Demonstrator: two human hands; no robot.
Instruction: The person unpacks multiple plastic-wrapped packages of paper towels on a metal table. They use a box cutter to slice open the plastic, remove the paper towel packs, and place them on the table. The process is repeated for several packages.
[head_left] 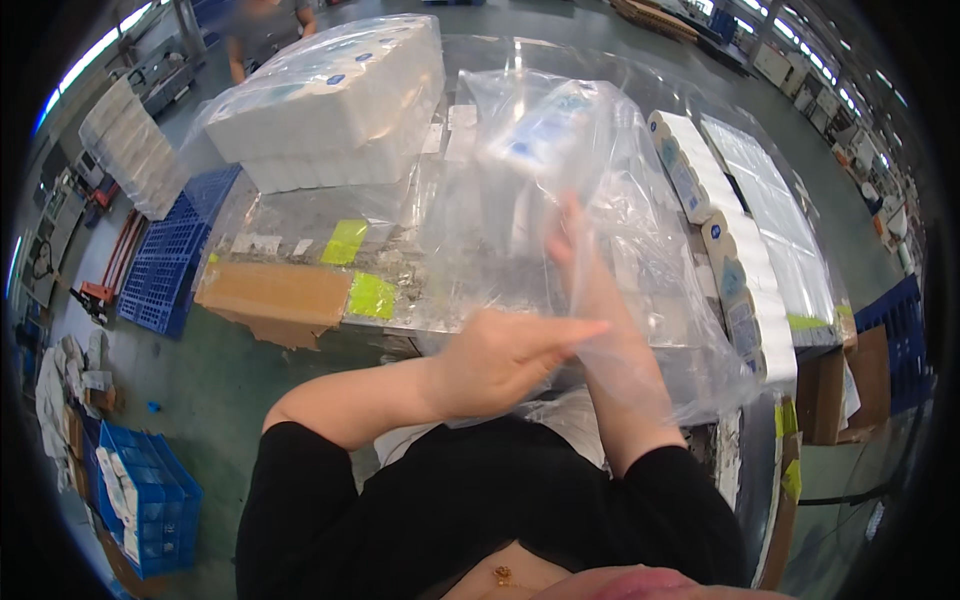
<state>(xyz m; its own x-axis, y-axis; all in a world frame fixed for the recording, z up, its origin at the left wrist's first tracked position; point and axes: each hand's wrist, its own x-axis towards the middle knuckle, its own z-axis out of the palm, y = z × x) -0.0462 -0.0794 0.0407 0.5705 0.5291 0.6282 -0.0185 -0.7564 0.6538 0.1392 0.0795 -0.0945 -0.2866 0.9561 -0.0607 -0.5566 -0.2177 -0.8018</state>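
A large clear plastic bag (655, 290) spreads loosely over the middle and right of the table. My left hand (500, 360) is in front of my body with its fingers together pointing right, closed on the near edge of the bag. Farther out, my right hand (566, 240) reaches forward among the film, and part of the film lies over my right forearm. Its fingers are smeared by motion, so their grip is unclear. Beyond it, a white pack with blue print (530, 145) shows blurred through the plastic.
A big film-wrapped block of white rolls (320, 110) stands at the back left. White roll packs (740, 270) line the table's right side. Brown cardboard (280, 295) with yellow-green tape covers the front left edge. A blue crate (150, 500) sits on the floor; a person (265, 40) stands far left.
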